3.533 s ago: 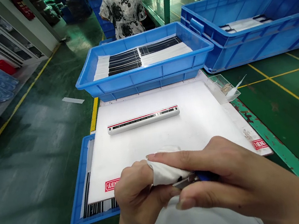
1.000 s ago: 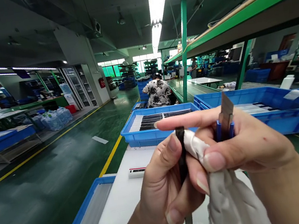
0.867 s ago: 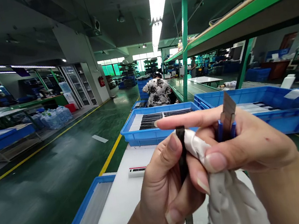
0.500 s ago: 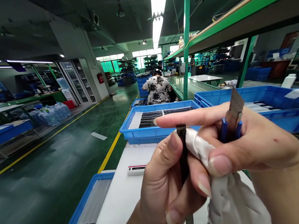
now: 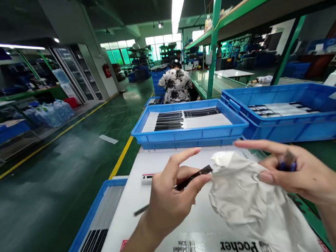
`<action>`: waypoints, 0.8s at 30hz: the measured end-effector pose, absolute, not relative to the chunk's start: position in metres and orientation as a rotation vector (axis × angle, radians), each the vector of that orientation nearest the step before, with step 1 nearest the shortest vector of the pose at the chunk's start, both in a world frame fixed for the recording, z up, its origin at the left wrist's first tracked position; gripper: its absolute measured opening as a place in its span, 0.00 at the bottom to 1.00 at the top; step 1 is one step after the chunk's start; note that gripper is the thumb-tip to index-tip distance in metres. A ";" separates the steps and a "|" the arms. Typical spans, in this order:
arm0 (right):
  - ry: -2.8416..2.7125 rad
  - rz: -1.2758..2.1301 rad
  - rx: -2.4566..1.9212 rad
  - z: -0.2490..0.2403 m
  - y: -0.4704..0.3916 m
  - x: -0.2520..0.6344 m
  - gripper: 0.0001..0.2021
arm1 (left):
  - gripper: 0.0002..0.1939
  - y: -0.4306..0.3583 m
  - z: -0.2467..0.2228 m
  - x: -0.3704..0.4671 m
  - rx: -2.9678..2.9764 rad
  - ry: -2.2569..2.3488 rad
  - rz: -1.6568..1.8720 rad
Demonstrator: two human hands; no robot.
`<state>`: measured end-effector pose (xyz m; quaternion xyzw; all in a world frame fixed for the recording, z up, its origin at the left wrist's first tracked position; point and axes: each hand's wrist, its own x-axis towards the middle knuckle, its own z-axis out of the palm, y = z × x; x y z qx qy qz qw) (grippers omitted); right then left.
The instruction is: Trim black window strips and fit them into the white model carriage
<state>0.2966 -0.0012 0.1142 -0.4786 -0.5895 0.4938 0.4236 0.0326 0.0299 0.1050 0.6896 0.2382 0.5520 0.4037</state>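
My left hand (image 5: 168, 192) is closed around a thin dark strip (image 5: 197, 175), its thumb and fingers pinching it near one end. The strip's narrow tail sticks out below the hand to the left. On the other side, my right hand (image 5: 305, 174) pinches a crumpled white cloth (image 5: 245, 192) by its upper right part. A cutter knife (image 5: 287, 162) with blue sides is tucked in that same hand, blurred. Cloth and strip are close together. Beneath both hands is a white box (image 5: 159, 230) printed "Pocher", which partly lies under the cloth.
A blue tray (image 5: 189, 137) of dark strips stands behind the box; a larger blue bin (image 5: 303, 127) is to its right. Another blue tray (image 5: 89, 223) sits lower left. A white, red-striped object (image 5: 146, 178) lies on the box. A person (image 5: 176, 85) sits ahead.
My hands have moved apart and lower. The strip, upright against the cloth before, now lies slanted in my left hand, and the cloth has spread over the box.
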 end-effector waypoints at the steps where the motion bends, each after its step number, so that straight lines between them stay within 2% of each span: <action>1: -1.483 1.160 -1.359 0.089 -0.002 0.307 0.34 | 0.19 0.033 0.095 0.026 1.966 0.675 1.420; 3: -1.567 0.777 -1.692 0.047 -0.005 0.323 0.29 | 0.13 0.040 0.079 0.017 2.348 0.689 1.424; 6: -1.564 0.675 -1.819 0.021 -0.012 0.328 0.25 | 0.05 0.049 0.066 0.015 2.580 0.640 1.326; 10: -1.669 0.591 -1.581 0.042 -0.008 0.301 0.14 | 0.04 0.062 0.062 0.026 2.624 0.608 1.157; 13: -1.881 0.547 -1.364 0.059 0.006 0.278 0.14 | 0.04 0.070 0.061 0.034 2.624 0.616 1.085; 18: -1.806 0.584 -1.372 0.052 0.018 0.250 0.12 | 0.05 0.078 0.068 0.048 2.224 0.865 1.351; 20: -1.698 0.600 -1.440 0.041 0.016 0.234 0.15 | 0.04 0.083 0.075 0.058 1.898 1.003 1.443; 23: -1.660 0.639 -1.447 0.024 0.013 0.205 0.30 | 0.05 0.097 0.083 0.074 1.557 1.133 1.493; 24: -1.656 0.640 -1.445 0.019 0.013 0.196 0.33 | 0.06 0.102 0.084 0.079 1.515 1.186 1.505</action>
